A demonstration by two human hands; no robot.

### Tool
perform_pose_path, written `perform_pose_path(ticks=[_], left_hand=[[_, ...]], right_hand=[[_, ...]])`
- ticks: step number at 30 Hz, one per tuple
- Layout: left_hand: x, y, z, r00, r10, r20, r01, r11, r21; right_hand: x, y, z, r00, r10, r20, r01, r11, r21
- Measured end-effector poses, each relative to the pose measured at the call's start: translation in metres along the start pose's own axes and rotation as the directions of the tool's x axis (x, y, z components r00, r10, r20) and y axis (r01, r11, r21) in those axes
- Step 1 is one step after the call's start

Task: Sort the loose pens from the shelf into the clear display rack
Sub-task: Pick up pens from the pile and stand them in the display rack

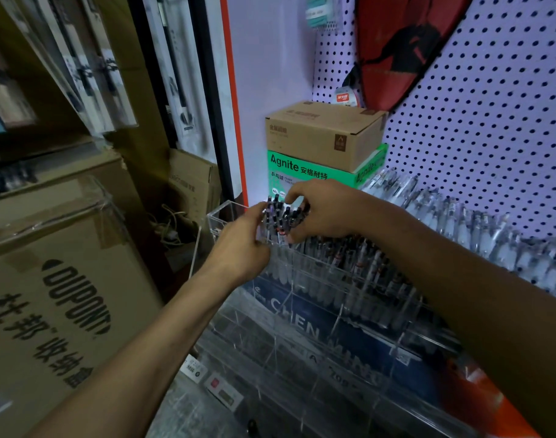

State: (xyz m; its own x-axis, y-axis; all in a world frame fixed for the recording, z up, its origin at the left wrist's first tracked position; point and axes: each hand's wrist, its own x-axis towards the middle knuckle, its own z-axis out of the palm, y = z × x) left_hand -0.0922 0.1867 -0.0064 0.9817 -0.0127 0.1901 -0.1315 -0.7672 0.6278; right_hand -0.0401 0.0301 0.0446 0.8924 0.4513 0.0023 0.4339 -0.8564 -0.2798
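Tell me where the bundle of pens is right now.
In the head view, the bundle of pens sits centre frame, gripped between the left hand and right hand, above the back-left corner of the clear rack, just before the green box.

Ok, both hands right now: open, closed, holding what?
Left hand: closed on the bundle of pens.
Right hand: closed on the same bundle of pens.

Pen bundle (281,216) between hands, above rack (317,311); stacked boxes (324,143) behind; carton (58,298) left.
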Motion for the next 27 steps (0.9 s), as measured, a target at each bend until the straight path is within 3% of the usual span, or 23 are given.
perform_pose_path(ticks=[3, 9, 12, 15, 19, 23, 27], left_hand=[[0.0, 0.0, 0.003, 0.999, 0.01, 0.049, -0.011, 1.0, 0.001], [0.002, -0.013, 0.004, 0.982, 0.066, -0.175, -0.057, 0.997, 0.055], [0.0, -0.014, 0.001, 0.956, 0.136, -0.26, -0.106, 0.986, 0.128], [-0.003, 0.001, -0.006, 0.897, 0.267, -0.353, -0.246, 0.964, 0.104], [-0.012, 0.037, -0.003, 0.881, 0.351, -0.318, -0.4, 0.911, -0.101], [-0.012, 0.075, 0.015, 0.886, 0.375, -0.272, -0.438, 0.868, -0.232], [0.003, 0.109, 0.033, 0.893, 0.399, -0.208, -0.447, 0.835, -0.32]], right_hand=[[0.003, -0.001, 0.001, 0.988, -0.02, -0.151, 0.029, 0.998, 0.059], [-0.002, 0.007, 0.004, 0.981, -0.008, -0.193, 0.045, 0.981, 0.187], [-0.02, 0.01, -0.004, 0.957, 0.004, -0.289, 0.076, 0.961, 0.265], [-0.052, 0.014, -0.011, 0.917, 0.029, -0.398, 0.13, 0.922, 0.365], [-0.092, 0.026, -0.01, 0.865, 0.049, -0.5, 0.18, 0.899, 0.399], [-0.115, 0.053, -0.018, 0.84, 0.083, -0.536, 0.123, 0.933, 0.339], [-0.137, 0.098, -0.031, 0.757, 0.144, -0.637, 0.048, 0.961, 0.274]])
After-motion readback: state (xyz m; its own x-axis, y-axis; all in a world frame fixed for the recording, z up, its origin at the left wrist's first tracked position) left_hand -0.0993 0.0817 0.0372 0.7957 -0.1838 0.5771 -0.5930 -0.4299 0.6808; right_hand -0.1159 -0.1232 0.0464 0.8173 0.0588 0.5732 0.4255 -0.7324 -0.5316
